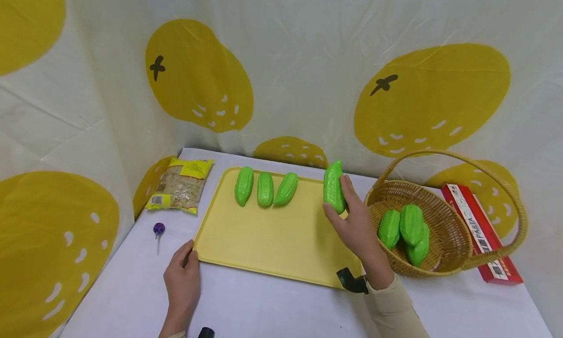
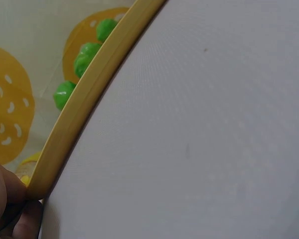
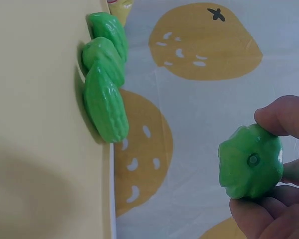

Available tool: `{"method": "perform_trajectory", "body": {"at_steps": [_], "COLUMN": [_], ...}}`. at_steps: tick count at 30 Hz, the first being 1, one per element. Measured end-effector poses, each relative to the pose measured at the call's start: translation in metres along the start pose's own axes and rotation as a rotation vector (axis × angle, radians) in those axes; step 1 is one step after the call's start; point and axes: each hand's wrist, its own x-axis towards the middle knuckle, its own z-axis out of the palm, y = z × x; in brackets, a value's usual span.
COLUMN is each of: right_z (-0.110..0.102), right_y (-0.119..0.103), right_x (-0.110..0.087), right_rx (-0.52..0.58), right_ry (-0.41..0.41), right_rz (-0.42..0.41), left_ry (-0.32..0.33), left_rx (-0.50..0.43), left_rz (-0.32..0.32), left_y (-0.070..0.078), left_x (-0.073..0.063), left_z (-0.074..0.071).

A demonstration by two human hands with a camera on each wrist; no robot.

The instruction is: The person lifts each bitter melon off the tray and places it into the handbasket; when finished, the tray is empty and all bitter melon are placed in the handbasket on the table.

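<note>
"At the far right of the yellow tray [image 1: 272, 240], what's the right hand [image 1: 358, 226] holding?"
"Fingers grasp a green gourd [image 1: 334, 187]; only the right wrist view shows its end's round mark."
"Left hand [image 1: 182, 279]?"
"Fingers pinching the tray's corner."

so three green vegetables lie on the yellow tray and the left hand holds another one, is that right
The hand is wrong: the head view shows the right hand holding another green vegetable. Three green vegetables do lie on the yellow tray.
</note>
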Motion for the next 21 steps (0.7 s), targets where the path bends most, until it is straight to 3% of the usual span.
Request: {"method": "perform_trajectory", "body": {"at_steps": [9,16,21], "right_z": [-0.01,-0.032,-0.046], "right_y": [0.01,0.013,0.014], "right_x": [-0.012,-0.028,-0.037], "right_rx": [-0.065,-0.089,-0.09], "right_ry": [0.093,0.08,0.111], "right_rz": [-0.017,0.075,0.09], "left_ry": [-0.006,-0.011,-0.009], "left_rx": [0.001,0.012,0.017], "left_rz": [-0.027,-0.02,-0.026], "left_y": [0.001,0.002,0.003], "left_x": [-0.001,-0.002,-0.002], "left_z": [0.002,0.001,0.001]}}
